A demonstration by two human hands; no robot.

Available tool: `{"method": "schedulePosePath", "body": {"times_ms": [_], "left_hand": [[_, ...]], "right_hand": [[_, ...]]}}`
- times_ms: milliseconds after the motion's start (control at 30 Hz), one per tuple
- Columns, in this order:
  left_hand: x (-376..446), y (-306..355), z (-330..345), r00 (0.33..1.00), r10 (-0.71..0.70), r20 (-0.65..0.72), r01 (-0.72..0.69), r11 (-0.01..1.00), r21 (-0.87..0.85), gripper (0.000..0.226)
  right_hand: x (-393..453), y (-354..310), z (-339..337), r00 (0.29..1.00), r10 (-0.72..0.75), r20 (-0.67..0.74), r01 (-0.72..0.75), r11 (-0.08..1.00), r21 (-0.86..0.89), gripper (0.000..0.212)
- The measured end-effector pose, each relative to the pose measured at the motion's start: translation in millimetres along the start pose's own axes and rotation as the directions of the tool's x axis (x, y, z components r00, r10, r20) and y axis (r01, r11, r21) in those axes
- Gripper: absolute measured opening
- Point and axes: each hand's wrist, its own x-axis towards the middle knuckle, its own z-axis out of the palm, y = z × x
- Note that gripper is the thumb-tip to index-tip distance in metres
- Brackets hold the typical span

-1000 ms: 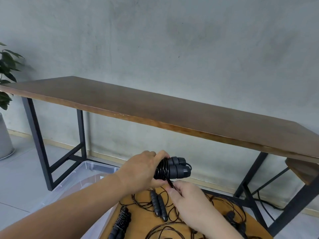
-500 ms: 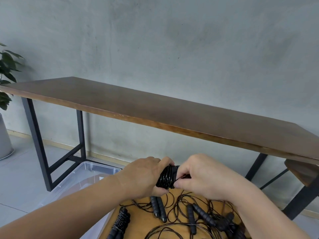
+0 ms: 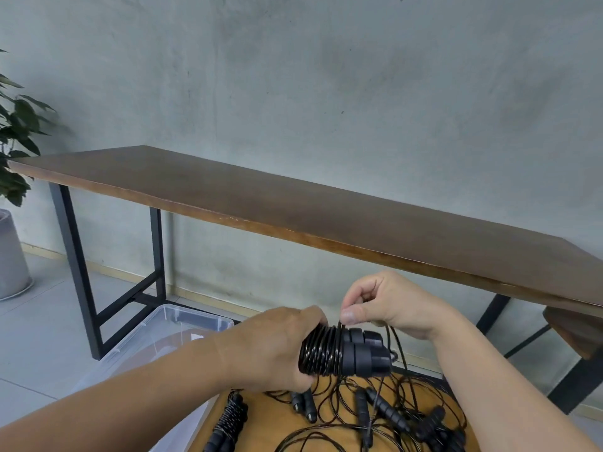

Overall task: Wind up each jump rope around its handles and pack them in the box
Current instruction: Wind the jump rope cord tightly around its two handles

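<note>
Fingers of the left hand [image 3: 270, 347] grip the paired handles [image 3: 362, 353] while the right hand [image 3: 388, 305] pinches the rope [image 3: 321, 352] mid-wind; one wound bundle [image 3: 230, 422] lies at seven o'clock, loose ropes [image 3: 385, 415] remain at five, unpacked.

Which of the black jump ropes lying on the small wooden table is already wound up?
The black jump rope bundle at the small wooden table's left edge, cord coiled round its handles; the others lie loose.
</note>
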Motion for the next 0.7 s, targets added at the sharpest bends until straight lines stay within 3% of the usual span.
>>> {"method": "schedulePosePath", "body": {"times_ms": [100, 267, 333, 400, 433, 567, 700], "left_hand": [[1, 1, -8, 0.999, -0.032, -0.036, 0.028, 0.995, -0.094, 0.052], [-1, 0, -7, 0.997, -0.064, -0.045, 0.053, 0.976, -0.213, 0.050], [0, -1, -4, 0.996, -0.074, -0.052, 0.059, 0.970, -0.238, 0.049], [0, -3, 0, 0.994, -0.085, -0.062, 0.066, 0.961, -0.268, 0.047], [0, -3, 1, 0.993, -0.093, -0.069, 0.070, 0.957, -0.281, 0.046], [4, -3, 1, 0.983, -0.136, -0.121, 0.085, 0.931, -0.356, 0.041], [12, -10, -5, 0.960, -0.193, -0.205, 0.139, 0.958, -0.251, 0.047]], "right_hand": [[2, 17, 6, 0.996, 0.081, -0.041, -0.062, 0.938, 0.340, 0.011], [-1, 31, 45, 0.981, 0.188, -0.039, -0.093, 0.644, 0.759, 0.015], [-6, 31, 60, 0.978, 0.198, -0.067, -0.042, 0.500, 0.865, 0.022], [-8, 31, 74, 0.953, 0.282, -0.114, -0.015, 0.418, 0.909, 0.013], [-7, 31, 80, 0.936, 0.328, -0.128, -0.009, 0.386, 0.923, 0.018], [0, 35, 99, 0.914, 0.355, -0.196, 0.040, 0.403, 0.914, 0.023], [-5, 31, 121, 0.862, 0.404, -0.306, 0.025, 0.569, 0.822, 0.033]]}}
